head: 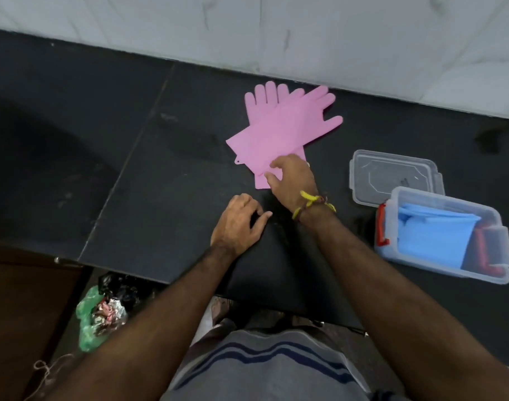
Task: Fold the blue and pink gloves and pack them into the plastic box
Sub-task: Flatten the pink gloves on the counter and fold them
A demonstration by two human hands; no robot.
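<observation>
Two flat pink rubber gloves (282, 131) lie on the black stone worktop (160, 175), close to its far edge by the pale marble wall (363, 39). One glove lies across the other, and their fingers point to the far edge. The cuffs point back to the person.

The right hand (292, 178) is on the cuff end of the pink gloves. Its fingers are spread and bent, and the fingertips touch the pink rubber. It is not closed around the gloves. I cannot tell if it pinches an edge. A yellow and brown thread band (314, 205) is tied around that wrist.

The left hand (237, 222) rests on the bare worktop, just beside the right wrist and near the front edge. Its fingers are curled in loosely and it holds nothing.

Toward the right end of the worktop stands a clear plastic box with red clips (442, 235). The folded blue rubber gloves (432, 233) are inside it. The clear plastic lid (392, 175) lies flat on the worktop, touching the far side of the box.

Below the front edge, on the floor, there is a green plastic bag with shiny scraps (95, 314).
</observation>
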